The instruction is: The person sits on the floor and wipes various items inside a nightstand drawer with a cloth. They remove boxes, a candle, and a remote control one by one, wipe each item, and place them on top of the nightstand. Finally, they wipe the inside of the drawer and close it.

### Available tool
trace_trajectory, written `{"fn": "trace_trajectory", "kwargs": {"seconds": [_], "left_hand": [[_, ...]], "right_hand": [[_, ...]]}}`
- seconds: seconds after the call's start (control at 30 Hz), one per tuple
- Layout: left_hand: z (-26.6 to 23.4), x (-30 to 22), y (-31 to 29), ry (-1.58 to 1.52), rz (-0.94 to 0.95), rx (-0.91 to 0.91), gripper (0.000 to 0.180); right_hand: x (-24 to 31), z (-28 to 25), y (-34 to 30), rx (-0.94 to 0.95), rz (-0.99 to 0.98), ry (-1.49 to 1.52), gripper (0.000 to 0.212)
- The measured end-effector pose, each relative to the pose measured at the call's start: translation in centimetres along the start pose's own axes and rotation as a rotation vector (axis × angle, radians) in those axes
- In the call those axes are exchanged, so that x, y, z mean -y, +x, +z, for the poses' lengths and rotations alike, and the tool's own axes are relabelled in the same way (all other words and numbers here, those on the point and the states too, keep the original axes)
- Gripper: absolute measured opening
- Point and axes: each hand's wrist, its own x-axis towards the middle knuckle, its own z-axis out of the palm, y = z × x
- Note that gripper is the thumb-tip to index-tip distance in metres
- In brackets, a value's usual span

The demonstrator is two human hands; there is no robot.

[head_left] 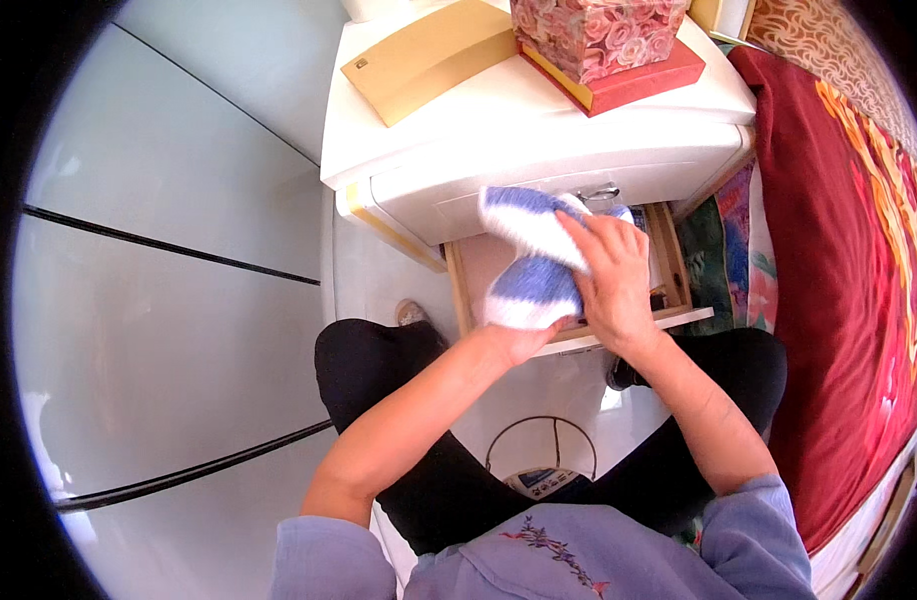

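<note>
A blue-and-white striped cloth [524, 225] with a soft, fuzzy face is bunched up over the open drawer [466, 300]. My left hand [527, 342] grips its lower end, with most of the fingers covered by the fabric. From the right side, my right hand [616, 268] is closed on the cloth, its fingers pointing away from me across the folds. Part of the drawer's inside is hidden behind the cloth and my hands; a few small dark items show near its right front corner.
Above the open drawer is a white cabinet [429, 140] with a closed upper drawer. On top are a gold envelope-like folder [429, 60] and a rose-patterned box [604, 35] on a red base. A bed with a dark red cover [829, 300] stands right, glossy white panels [169, 330] left.
</note>
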Motion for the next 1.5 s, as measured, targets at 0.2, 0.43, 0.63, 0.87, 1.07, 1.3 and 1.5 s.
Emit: {"fn": "trace_trajectory", "kwargs": {"seconds": [0.2,0.43,0.63,0.87,1.07,1.3,1.5], "left_hand": [[1.6,-0.4,-0.3,0.23,0.116,0.082,0.052],[-1.2,-1.0,0.6,-0.041,0.17,0.025,0.045],[1.6,-1.6,-0.6,0.22,0.263,0.041,0.044],[0.9,-1.6,-0.7,0.841,0.545,0.02,0.045],[-3.0,-0.2,0.1,1.227,0.716,0.003,0.055],[-0.3,-1.9,-0.9,1.159,0.678,0.046,0.042],[1.6,-2.0,-1.3,1.036,0.743,-0.108,0.038]], "right_hand": [[-3.2,-0.5,0.8,-0.187,0.172,0.269,0.034],[0.7,0.0,-0.6,0.086,-0.107,-0.082,0.06],[-2.3,0.7,0.2,-0.134,0.317,0.518,0.038],[-1.8,-1.3,-0.2,-0.052,0.528,0.851,0.025],[-0.4,-1.3,-0.4,-0.012,-0.106,0.324,0.036],[-1.4,-1.6,0.2,-0.088,0.004,0.403,0.03],[-1.6,-1.5,-0.4,-0.157,0.168,0.425,0.022]]}}
